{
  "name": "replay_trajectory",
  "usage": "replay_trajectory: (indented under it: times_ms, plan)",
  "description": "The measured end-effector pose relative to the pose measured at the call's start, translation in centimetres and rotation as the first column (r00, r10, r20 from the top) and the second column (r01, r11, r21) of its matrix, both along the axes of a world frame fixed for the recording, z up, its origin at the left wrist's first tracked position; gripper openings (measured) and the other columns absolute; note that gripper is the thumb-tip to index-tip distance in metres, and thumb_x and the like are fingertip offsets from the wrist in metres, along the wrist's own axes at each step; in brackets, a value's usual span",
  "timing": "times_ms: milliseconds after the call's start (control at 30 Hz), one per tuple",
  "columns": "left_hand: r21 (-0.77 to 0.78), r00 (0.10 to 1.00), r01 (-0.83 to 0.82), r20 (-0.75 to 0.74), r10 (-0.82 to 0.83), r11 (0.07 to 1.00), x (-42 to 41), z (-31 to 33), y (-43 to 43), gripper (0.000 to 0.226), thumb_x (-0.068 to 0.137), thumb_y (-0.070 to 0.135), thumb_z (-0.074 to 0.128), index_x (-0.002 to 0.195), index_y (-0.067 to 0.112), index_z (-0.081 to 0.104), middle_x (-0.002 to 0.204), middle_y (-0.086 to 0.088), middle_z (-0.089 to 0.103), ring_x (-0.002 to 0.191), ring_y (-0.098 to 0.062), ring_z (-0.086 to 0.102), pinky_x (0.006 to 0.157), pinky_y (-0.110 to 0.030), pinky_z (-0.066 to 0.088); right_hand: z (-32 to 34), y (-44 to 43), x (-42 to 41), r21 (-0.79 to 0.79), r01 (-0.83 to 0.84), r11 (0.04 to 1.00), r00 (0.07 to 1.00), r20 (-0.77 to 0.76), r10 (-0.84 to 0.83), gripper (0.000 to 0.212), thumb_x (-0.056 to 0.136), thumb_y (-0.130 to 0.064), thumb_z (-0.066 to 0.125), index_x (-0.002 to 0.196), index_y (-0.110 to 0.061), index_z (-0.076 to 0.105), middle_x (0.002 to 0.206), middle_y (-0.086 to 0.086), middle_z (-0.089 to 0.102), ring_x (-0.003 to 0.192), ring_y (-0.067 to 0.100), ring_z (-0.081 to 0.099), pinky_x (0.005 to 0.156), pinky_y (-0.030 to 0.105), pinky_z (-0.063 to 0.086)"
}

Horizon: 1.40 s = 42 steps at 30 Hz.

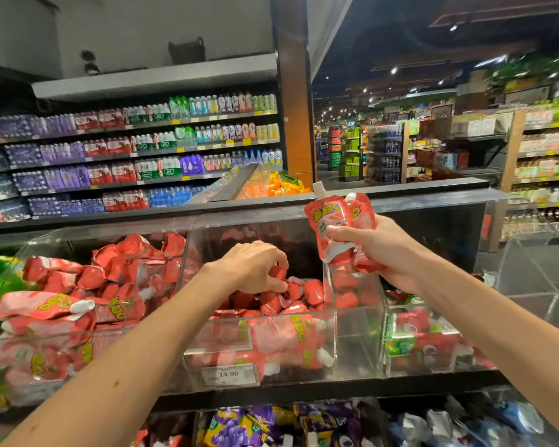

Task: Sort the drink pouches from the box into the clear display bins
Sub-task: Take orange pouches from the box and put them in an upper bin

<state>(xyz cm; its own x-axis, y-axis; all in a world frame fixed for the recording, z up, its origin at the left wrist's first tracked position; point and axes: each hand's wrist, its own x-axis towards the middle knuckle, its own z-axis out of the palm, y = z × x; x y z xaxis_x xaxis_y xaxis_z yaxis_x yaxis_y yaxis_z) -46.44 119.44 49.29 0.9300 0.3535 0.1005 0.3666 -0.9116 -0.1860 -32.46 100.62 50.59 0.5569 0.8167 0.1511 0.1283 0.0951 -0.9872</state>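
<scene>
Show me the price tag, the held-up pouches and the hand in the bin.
price tag [229, 374]: head view, printed middle.
held-up pouches [326, 217]: head view, front pouch's face.
left hand [252, 266]: head view, knuckles.

Bottled-water shelves [142, 150], wooden pillar [296, 108], price label [228, 374] (reads 14 90)

Glossy red plastic pouches [336, 227] fill clear, smooth acrylic bins [359, 337].

I read 14 90 on the white price tag [229, 374], front of the middle clear bin [359, 343], yellow lettering on the red pouches [281, 337] not legible to me
</scene>
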Motion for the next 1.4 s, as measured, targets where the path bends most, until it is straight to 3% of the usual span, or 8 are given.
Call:
replay_trajectory:
  times_ms: [200, 433, 567, 733, 833, 1000, 1233, 1400]
  plan:
    - [-0.059, 0.996, -0.003, 0.086, 0.008, 0.998, -0.4, -0.7, -0.2, 0.047, 0.092, 0.044, 0.064, 0.135, 0.028, 0.052, 0.126, -0.001, 0.057, 0.12, -0.023, 0.052, 0.097, -0.042, 0.045, -0.1, -0.6, 0.0, -0.045, 0.013, 0.999, 0.999, 0.03, -0.011, 0.038, 0.078, -0.03, 0.082, 0.111, -0.018, 0.069, 0.098, 0.004, 0.077, 0.094, 0.024, 0.073, 0.094, 0.048, 0.054]
    - [-0.349, 0.754, 0.414, 0.648, -0.102, 0.841, -1.8, 1.3, -4.2, 0.06, 0.069, 0.04, 0.087, 0.115, 0.037, 0.049, 0.118, 0.014, 0.054, 0.099, -0.004, 0.059, 0.079, -0.022, 0.054, 0.4, -0.3, -0.6, -0.107, 0.027, 0.994, 0.999, 0.042, -0.023, 0.044, 0.077, -0.036, 0.082, 0.112, -0.013, 0.068, 0.095, 0.009, 0.077, 0.091, 0.028, 0.074, 0.09, 0.05, 0.057]
    - [-0.347, 0.763, 0.394, 0.64, -0.093, 0.851, -1.3, 0.8, -6.1, 0.084, 0.062, 0.049, 0.089, 0.133, 0.035, 0.047, 0.133, 0.007, 0.052, 0.115, -0.01, 0.055, 0.095, -0.032, 0.051, 1.2, 0.5, -2.0, -0.153, 0.039, 0.987, 0.999, 0.016, -0.037, 0.049, 0.08, -0.038, 0.079, 0.111, -0.004, 0.065, 0.077, 0.01, 0.074, 0.064, 0.02, 0.072, 0.053, 0.031, 0.056]
    - [-0.427, 0.752, 0.346, 0.658, 0.025, 0.835, -1.6, 0.7, -5.2, 0.071, 0.072, 0.049, 0.081, 0.134, 0.031, 0.053, 0.128, 0.006, 0.064, 0.114, -0.01, 0.061, 0.102, -0.038, 0.049, 3.2, 0.6, -2.1, -0.17, -0.165, 0.972, 0.986, -0.066, 0.156, 0.017, 0.084, -0.016, 0.062, 0.097, -0.005, 0.06, 0.081, 0.016, 0.069, 0.067, 0.023, 0.061, 0.063, 0.032, 0.053]
    - [-0.456, 0.799, 0.318, 0.601, 0.024, 0.831, -2.1, 1.0, -3.8, 0.06, 0.079, 0.045, 0.079, 0.133, 0.036, 0.055, 0.124, 0.009, 0.066, 0.113, -0.006, 0.062, 0.102, -0.041, 0.049, 3.8, 0.5, -0.8, -0.245, -0.123, 0.962, 0.968, 0.185, 0.171, 0.01, 0.086, -0.009, 0.059, 0.077, -0.01, 0.056, 0.065, 0.005, 0.054, 0.058, 0.016, 0.05, 0.054, 0.026, 0.046]
    - [-0.37, 0.871, 0.268, 0.489, -0.059, 0.89, -2.4, 2.3, -3.5, 0.044, 0.087, 0.028, 0.074, 0.129, 0.034, 0.062, 0.128, 0.009, 0.065, 0.117, -0.006, 0.058, 0.103, -0.038, 0.046, 4.5, 1.2, 0.2, -0.255, 0.312, 0.915, 0.635, 0.773, -0.001, 0.039, 0.089, -0.049, 0.064, 0.087, -0.012, 0.076, 0.083, 0.007, 0.07, 0.078, 0.019, 0.064, 0.063, 0.028, 0.047]
    - [-0.544, 0.866, 0.394, 0.491, -0.1, 0.74, -4.2, 4.3, -3.5, 0.017, 0.096, 0.018, 0.063, 0.112, 0.017, 0.07, 0.108, 0.005, 0.074, 0.104, -0.009, 0.068, 0.098, -0.031, 0.051, 5.5, 0.3, -0.8, -0.16, 0.39, 0.907, 0.393, 0.919, -0.007, 0.045, 0.087, -0.048, 0.07, 0.108, -0.01, 0.058, 0.098, 0.009, 0.063, 0.082, 0.023, 0.061, 0.058, 0.03, 0.044]
    - [-0.407, 0.904, 0.217, 0.426, -0.025, 0.887, -3.0, 2.8, -2.2, 0.021, 0.095, 0.028, 0.065, 0.115, 0.028, 0.071, 0.099, 0.012, 0.073, 0.089, -0.004, 0.067, 0.085, -0.032, 0.054, 6.8, -0.6, -1.5, -0.205, 0.344, 0.917, 0.368, 0.927, 0.069, 0.028, 0.083, -0.04, 0.076, 0.092, -0.014, 0.069, 0.089, 0.0, 0.062, 0.076, 0.017, 0.061, 0.055, 0.023, 0.045]
